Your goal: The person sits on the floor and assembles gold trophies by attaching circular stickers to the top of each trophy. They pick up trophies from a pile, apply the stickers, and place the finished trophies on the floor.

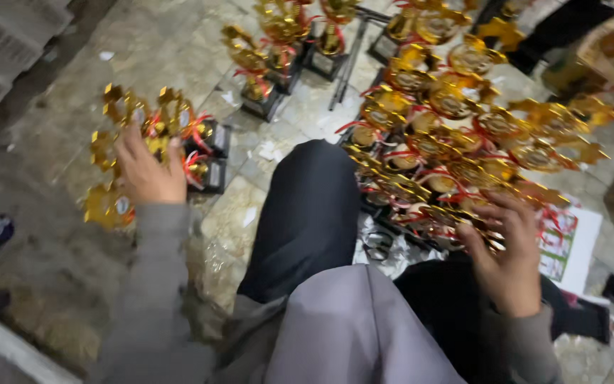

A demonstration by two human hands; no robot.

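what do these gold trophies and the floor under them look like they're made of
Trophies: probably gold-plated plastic or thin metal, judging by the bright mirror-like glare; the blur leaves it open. Their bases look like black glossy plastic. Floor: polished stone or ceramic tile, mottled beige with visible joints.

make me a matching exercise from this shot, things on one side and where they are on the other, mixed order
Things
1. left hand
2. right hand
3. black trouser knee
4. white printed paper sheet

Places
A. flat on the tiled floor at the right, beside the big cluster
B. raised in the middle, between the two hands
C. on the small group of gold trophies with red ribbons at the left
D. at the near edge of the large cluster of gold trophies

Pairs: 1-C, 2-D, 3-B, 4-A
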